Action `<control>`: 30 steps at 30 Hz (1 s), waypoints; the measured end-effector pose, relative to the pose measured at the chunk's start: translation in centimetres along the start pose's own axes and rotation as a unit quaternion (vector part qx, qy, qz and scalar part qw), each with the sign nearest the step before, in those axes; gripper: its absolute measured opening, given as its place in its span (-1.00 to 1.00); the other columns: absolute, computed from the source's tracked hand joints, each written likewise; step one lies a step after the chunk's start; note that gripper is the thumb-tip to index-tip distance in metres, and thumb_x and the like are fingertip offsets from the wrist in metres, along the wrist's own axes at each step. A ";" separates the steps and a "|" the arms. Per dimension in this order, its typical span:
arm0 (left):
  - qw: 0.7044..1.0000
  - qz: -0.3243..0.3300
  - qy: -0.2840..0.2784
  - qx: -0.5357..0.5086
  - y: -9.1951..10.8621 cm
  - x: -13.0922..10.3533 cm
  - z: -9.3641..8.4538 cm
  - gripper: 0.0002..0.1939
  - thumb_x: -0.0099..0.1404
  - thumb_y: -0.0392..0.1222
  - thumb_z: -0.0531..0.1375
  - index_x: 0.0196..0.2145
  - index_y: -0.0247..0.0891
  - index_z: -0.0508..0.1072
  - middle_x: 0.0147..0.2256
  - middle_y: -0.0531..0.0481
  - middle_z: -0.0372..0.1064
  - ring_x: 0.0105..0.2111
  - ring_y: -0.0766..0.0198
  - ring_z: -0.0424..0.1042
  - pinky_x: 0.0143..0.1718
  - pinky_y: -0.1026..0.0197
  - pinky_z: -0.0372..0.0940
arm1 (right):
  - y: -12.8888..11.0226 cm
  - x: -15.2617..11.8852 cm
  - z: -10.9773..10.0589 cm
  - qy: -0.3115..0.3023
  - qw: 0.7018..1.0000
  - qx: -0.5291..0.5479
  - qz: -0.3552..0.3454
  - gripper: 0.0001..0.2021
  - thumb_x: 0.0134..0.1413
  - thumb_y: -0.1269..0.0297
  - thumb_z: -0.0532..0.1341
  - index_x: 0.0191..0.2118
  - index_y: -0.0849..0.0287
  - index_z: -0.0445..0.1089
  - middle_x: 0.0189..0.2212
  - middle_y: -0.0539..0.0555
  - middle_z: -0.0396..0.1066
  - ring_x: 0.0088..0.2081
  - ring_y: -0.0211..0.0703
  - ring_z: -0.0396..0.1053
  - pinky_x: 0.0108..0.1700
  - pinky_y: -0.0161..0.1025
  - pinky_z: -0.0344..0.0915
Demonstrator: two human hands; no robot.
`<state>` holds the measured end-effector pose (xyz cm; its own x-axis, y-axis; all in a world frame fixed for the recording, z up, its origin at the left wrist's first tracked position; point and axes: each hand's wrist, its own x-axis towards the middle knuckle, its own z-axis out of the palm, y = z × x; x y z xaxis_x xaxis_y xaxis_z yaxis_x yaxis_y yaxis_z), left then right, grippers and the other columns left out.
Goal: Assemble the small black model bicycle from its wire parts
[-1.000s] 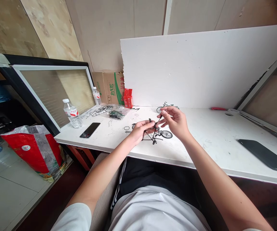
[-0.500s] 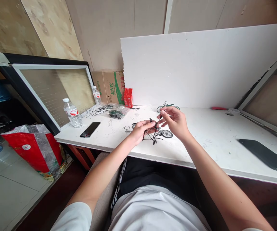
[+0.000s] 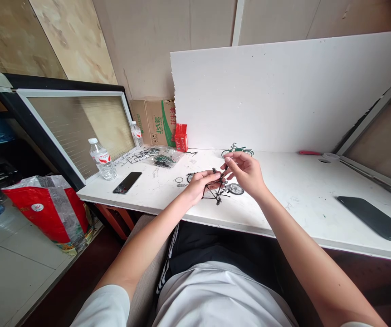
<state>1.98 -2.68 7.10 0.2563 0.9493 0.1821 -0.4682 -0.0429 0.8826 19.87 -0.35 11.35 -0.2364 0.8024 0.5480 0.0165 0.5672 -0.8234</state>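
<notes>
A small black model bicycle frame (image 3: 212, 193) is pinched in my left hand (image 3: 198, 185), just above the white table (image 3: 284, 195). My right hand (image 3: 245, 170) is closed on a thin dark tool (image 3: 226, 168), its lower end meeting the upper part of the frame. Behind and below the frame lies a spoked black wheel (image 3: 235, 189). Another dark wheel (image 3: 189, 177) is partly hidden by my left hand. A thin black ring (image 3: 179, 180) lies to the left. At the back stands a green model bicycle (image 3: 238, 151).
Left on the table are a phone (image 3: 127, 182), a water bottle (image 3: 103, 160), a second bottle (image 3: 136, 135), a bag of parts (image 3: 164, 160) and black part sprues (image 3: 143, 155). A red box (image 3: 181, 137) stands behind. To the right lie a dark flat object (image 3: 374, 218) and a red item (image 3: 309, 153).
My right hand has shifted very slightly left with the tool. The frame in my left hand has tilted a little, and more of the green model bicycle shows.
</notes>
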 end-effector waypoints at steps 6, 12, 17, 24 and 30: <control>1.000 0.001 -0.007 0.005 -0.4 0.1 -0.1 -0.68 0.13 -0.06 0.51 -0.29 -0.34 0.59 -0.25 -0.06 0.49 -0.23 0.27 0.46 -0.10 0.18 0.31 | 0.2 0.0 0.1 -0.007 1.000 0.002 0.002 -0.54 0.20 -0.22 0.35 -0.08 0.10 0.52 -0.36 0.08 0.57 -0.45 -0.16 0.52 -0.45 -0.20 0.57; 1.000 -0.010 0.006 0.005 -0.6 0.1 0.0 -0.68 0.10 -0.07 0.51 -0.33 -0.33 0.57 -0.29 -0.04 0.47 -0.25 0.27 0.43 -0.12 0.17 0.30 | 0.5 -0.1 0.4 -0.016 1.000 0.002 0.004 -0.54 0.19 -0.23 0.35 -0.11 0.10 0.53 -0.39 0.09 0.56 -0.39 -0.08 0.55 -0.45 -0.18 0.58; 1.000 -0.013 0.005 0.010 -0.5 0.0 0.1 -0.68 0.10 -0.06 0.51 -0.33 -0.33 0.57 -0.30 -0.03 0.45 -0.26 0.28 0.43 -0.11 0.16 0.31 | 0.5 -0.1 0.5 -0.026 1.000 -0.003 0.007 -0.58 0.19 -0.21 0.35 -0.14 0.07 0.54 -0.41 0.08 0.55 -0.39 -0.07 0.54 -0.44 -0.14 0.58; 1.000 -0.016 0.010 0.011 -0.9 0.2 0.0 -0.67 0.10 -0.05 0.51 -0.32 -0.34 0.57 -0.29 -0.05 0.48 -0.25 0.26 0.44 -0.11 0.16 0.34 | 0.7 -0.1 0.6 -0.033 0.999 -0.019 0.005 -0.60 0.22 -0.18 0.34 -0.15 0.07 0.53 -0.42 0.07 0.54 -0.39 -0.08 0.52 -0.45 -0.17 0.53; 1.000 -0.021 0.012 0.010 -1.3 0.4 -0.2 -0.67 0.10 -0.07 0.50 -0.30 -0.34 0.58 -0.25 -0.08 0.51 -0.21 0.23 0.47 -0.11 0.16 0.35 | 0.9 -0.1 0.7 -0.037 0.999 -0.032 0.011 -0.62 0.24 -0.16 0.33 -0.16 0.07 0.53 -0.43 0.06 0.54 -0.41 -0.10 0.49 -0.47 -0.19 0.49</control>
<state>2.56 -2.24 5.95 0.2539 0.9578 0.1350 -0.4399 -0.0099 0.8980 19.27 0.00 10.47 -0.3065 0.7999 0.5159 0.0846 0.5627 -0.8223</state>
